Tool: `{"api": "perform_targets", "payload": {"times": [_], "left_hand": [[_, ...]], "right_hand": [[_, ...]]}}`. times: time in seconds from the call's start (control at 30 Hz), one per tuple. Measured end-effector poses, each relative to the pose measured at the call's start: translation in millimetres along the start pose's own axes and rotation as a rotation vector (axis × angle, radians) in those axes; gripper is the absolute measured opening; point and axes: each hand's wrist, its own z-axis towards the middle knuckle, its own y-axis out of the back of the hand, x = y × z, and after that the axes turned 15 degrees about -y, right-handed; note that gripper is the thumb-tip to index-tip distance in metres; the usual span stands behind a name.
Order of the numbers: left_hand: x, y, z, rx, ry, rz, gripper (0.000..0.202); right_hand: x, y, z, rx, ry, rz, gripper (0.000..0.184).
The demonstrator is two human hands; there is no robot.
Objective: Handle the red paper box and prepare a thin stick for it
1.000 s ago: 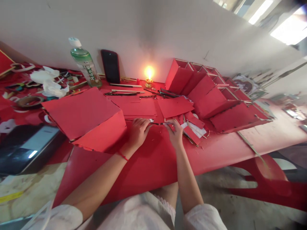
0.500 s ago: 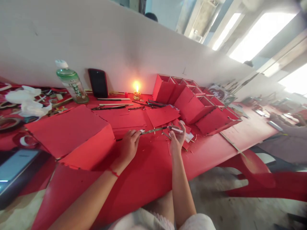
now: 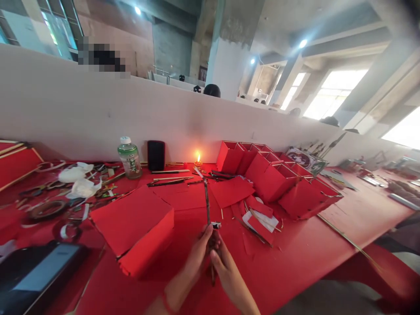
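My left hand (image 3: pixel 197 256) and my right hand (image 3: pixel 227 267) are close together above the red table (image 3: pixel 282 258), both gripping a thin dark bamboo stick (image 3: pixel 207 203). The stick stands nearly upright, with a small white piece (image 3: pixel 215 225) near the fingers. Its lower end shows below my fingers. A red paper box (image 3: pixel 131 225) lies left of my hands, and scattered red paper scraps (image 3: pixel 259 221) with white paper lie to their right.
Several open red paper boxes (image 3: pixel 272 183) line the back right, near a lit oil lamp (image 3: pixel 197 162), a green-labelled bottle (image 3: pixel 130 158) and a dark phone (image 3: pixel 156 155). Tissue (image 3: pixel 78 180), a tape roll (image 3: pixel 46 209) and a dark tablet (image 3: pixel 42 275) lie left. A low white wall (image 3: pixel 98 118) backs the table.
The stick has swung from lying nearly level to standing nearly upright. My hands have come closer together, and the view has tilted up, showing more of the room.
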Motion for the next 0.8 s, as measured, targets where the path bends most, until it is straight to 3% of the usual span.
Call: {"api": "perform_targets", "payload": {"times": [0.13,0.23,0.33,0.43,0.6,0.8], "left_hand": [[20.2,6.5,3.4,-0.079,-0.181,0.218,0.07],[29.7,6.2,4.4,-0.121,-0.263,0.335,0.072],[32.3,3.3,1.6,-0.044,-0.319,0.404,0.075],[33.8,3.0,-6.0,0.063,-0.347,0.444,0.077],[46.4,7.3,-14.7,-0.018,-0.185,0.385,0.079],[60.0,7.8,-4.9,-0.028,-0.132,0.329,0.078]], "right_hand": [[-11.8,1.7,-31.1,-0.204,-0.147,-0.075,0.05],[11.3,10.2,-27.1,-0.318,-0.111,-0.113,0.056],[45.5,20.2,6.4,-0.391,-0.012,-0.207,0.057],[67.8,24.5,56.0,-0.359,0.056,-0.366,0.056],[74.7,17.5,122.0,-0.43,0.116,-0.46,0.054],[74.9,4.3,161.1,-0.407,0.1,-0.487,0.044]]}}
